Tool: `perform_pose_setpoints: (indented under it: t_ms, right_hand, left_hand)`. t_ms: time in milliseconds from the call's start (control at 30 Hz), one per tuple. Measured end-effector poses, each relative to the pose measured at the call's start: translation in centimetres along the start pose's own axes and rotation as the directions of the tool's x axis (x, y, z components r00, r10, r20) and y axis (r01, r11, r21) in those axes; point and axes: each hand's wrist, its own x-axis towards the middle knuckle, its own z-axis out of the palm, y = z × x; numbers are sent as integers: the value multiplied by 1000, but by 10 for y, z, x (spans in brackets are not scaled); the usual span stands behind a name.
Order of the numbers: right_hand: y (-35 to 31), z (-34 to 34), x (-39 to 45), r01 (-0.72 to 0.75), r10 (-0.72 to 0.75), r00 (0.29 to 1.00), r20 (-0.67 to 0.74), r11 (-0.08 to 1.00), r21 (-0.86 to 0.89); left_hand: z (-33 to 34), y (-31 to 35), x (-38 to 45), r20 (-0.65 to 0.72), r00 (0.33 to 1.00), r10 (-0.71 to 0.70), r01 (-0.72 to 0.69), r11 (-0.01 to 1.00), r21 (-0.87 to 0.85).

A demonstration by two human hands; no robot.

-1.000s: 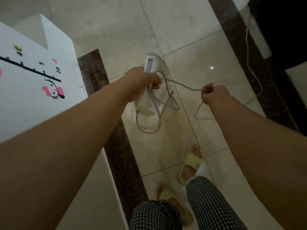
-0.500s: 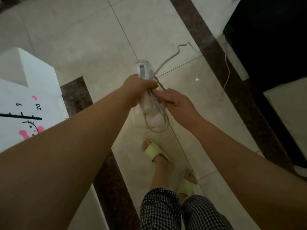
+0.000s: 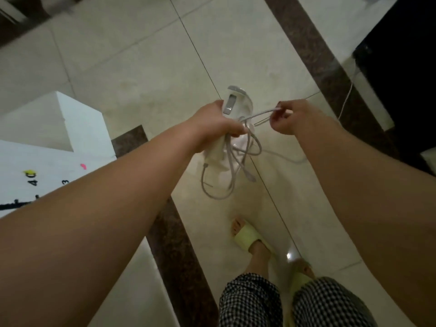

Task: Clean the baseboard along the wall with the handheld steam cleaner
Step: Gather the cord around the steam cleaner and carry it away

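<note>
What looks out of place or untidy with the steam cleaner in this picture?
The power cord is tangled: several loose loops hang around the handheld steam cleaner, which the left hand grips. The right hand pinches one strand of it. Nothing looks spilled or broken.

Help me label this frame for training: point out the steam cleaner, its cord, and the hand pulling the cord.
steam cleaner point(image 3: 236, 103): head view, on its white upper body beside the grey panel.
cord point(image 3: 256, 147): head view, on a hanging loop.
right hand point(image 3: 289, 118): head view, on the back of the hand pinching the cord.
</note>
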Motion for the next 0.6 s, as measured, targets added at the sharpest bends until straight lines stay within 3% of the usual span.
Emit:
perform_pose_setpoints:
  t_ms: [133, 200, 267, 333, 400, 467, 533, 600]
  right_hand:
    - [-36, -13, 13, 159, -150, 987, -54, 884, 439]
    - [-57, -18, 27, 246, -222, 969, -108, 831, 499]
    - [-76, -10, 37, 363, -351, 932, -96, 887, 286]
    - [-81, 11, 36, 507, -506, 862, 38, 858, -83]
    - [-66, 39, 26, 648, -570, 761, 311, 644, -406]
    - [-44, 63, 22, 743, -464, 670, 580, 402, -535]
    - [-32, 78, 29, 785, -328, 619, 714, 242, -570]
    - [-33, 89, 26, 795, -341, 552, 761, -61, -604]
  left_hand:
    - [-32, -6, 30, -32, 996, -84, 80, 991, -103]
    - [-43, -3, 48, -86, 987, -140, 120, 972, -204]
    - [-48, 8, 71, -131, 966, -222, 172, 933, -316]
    - [-50, 22, 95, -147, 946, -288, 213, 898, -386]
    - [-48, 36, 120, -132, 937, -324, 242, 872, -425]
    - [-47, 52, 144, -130, 936, -326, 242, 868, -434]
    - [-46, 74, 167, -115, 940, -322, 240, 859, -452]
    - [-45, 95, 181, -86, 932, -351, 278, 848, -451]
